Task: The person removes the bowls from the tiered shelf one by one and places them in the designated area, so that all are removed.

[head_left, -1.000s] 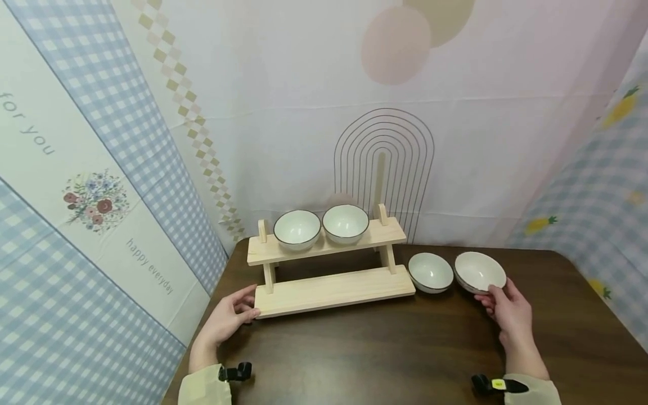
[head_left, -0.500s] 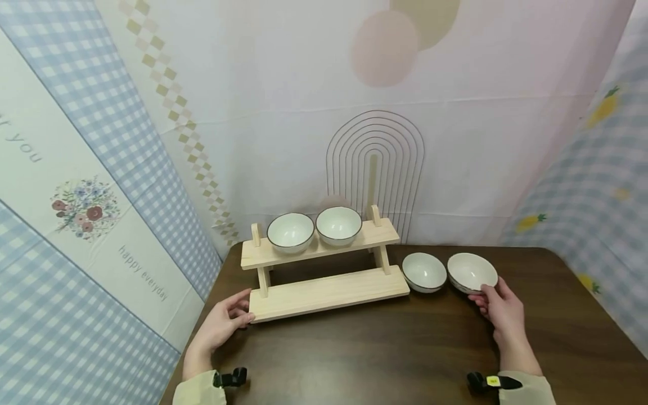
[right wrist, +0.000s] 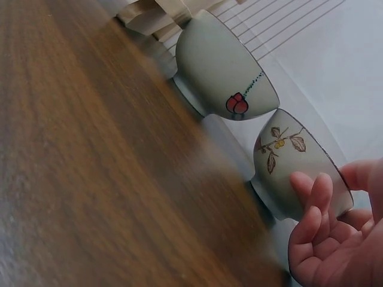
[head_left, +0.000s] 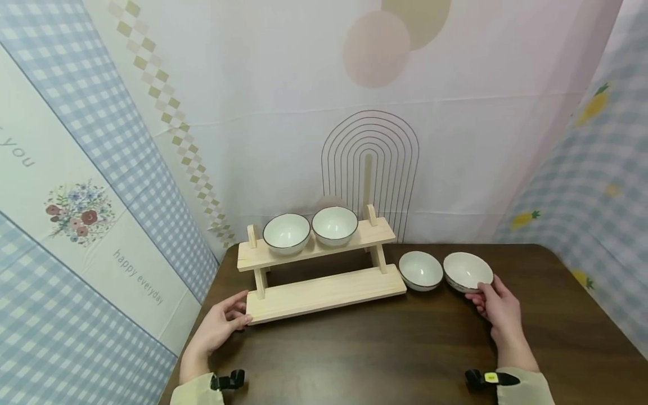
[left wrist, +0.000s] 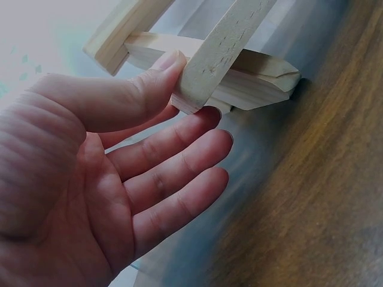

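A two-tier wooden shelf (head_left: 324, 295) stands on the dark table, two white bowls with dark rims, the left one (head_left: 286, 233) and the right one (head_left: 334, 225), side by side on its upper board. My left hand (head_left: 217, 326) pinches the left end of the lower board; the left wrist view shows the thumb (left wrist: 161, 69) on the wood and the other fingers spread below. At the right, my right hand (head_left: 498, 309) holds the rim and side of a bowl with painted brown leaves (right wrist: 281, 155). Beside it, a bowl with a red flower (right wrist: 218, 72) sits between it and the shelf.
The dark wooden table (head_left: 354, 354) extends in front of the shelf. A pale printed cloth (head_left: 253, 140) hangs close behind, with checked cloths at the left (head_left: 126, 270) and right (head_left: 582, 185). Black camera straps (head_left: 228, 381) circle both wrists.
The head view has shifted slightly, so the whole scene slides left in it. Both hands keep their grips, and the shelf and bowls stay in about the same arrangement.
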The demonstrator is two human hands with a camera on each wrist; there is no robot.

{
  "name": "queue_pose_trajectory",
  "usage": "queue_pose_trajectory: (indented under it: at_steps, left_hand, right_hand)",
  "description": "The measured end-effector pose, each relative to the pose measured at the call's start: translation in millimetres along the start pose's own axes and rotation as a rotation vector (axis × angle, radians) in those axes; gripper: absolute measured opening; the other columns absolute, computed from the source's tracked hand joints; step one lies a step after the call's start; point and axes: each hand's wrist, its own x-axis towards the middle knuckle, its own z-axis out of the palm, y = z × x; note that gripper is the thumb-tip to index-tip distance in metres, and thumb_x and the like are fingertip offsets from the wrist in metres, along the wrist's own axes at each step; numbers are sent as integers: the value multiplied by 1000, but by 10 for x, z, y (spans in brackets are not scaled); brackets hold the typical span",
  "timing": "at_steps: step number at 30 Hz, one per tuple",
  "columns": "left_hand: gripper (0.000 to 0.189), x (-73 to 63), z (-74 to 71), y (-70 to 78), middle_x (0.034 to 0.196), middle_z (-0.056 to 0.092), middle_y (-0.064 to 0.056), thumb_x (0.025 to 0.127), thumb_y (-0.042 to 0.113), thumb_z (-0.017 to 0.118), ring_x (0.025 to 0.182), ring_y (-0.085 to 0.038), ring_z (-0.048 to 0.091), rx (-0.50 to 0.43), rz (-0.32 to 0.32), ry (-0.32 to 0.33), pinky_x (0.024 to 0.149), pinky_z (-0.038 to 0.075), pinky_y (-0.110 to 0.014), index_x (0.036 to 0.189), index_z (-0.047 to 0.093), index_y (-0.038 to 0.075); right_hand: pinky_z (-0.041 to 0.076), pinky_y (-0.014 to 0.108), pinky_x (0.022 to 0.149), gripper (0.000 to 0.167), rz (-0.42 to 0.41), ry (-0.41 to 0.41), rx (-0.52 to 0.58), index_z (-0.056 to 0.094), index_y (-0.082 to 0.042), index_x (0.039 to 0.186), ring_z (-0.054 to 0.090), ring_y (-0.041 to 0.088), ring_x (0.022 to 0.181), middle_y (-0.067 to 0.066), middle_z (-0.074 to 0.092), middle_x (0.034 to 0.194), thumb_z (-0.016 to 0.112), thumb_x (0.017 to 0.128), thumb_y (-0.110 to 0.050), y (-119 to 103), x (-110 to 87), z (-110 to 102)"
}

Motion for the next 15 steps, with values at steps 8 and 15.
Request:
queue_pose_trajectory:
  at_steps: [8,15]
  left_hand:
    - [71,23,1,-45,119,67,-20,96,0,78,88,-19,71,7,5,-2,71,62,-35,157,45,-8]
    - [71,48,20,-50,121,67,-21,96,-1,78,89,-20,71,13,-2,1,71,62,-37,158,44,-9]
  right_hand:
    - [49,16,54,76,0,-8,-8,8,-23,174,65,-1,61,-9,76,74,53,112,-23,21,30,-17]
    - [50,16,56,77,-18,-25,-22,6,-23,173,66,-2,63,-9,77,76,53,113,-24,43,41,-35]
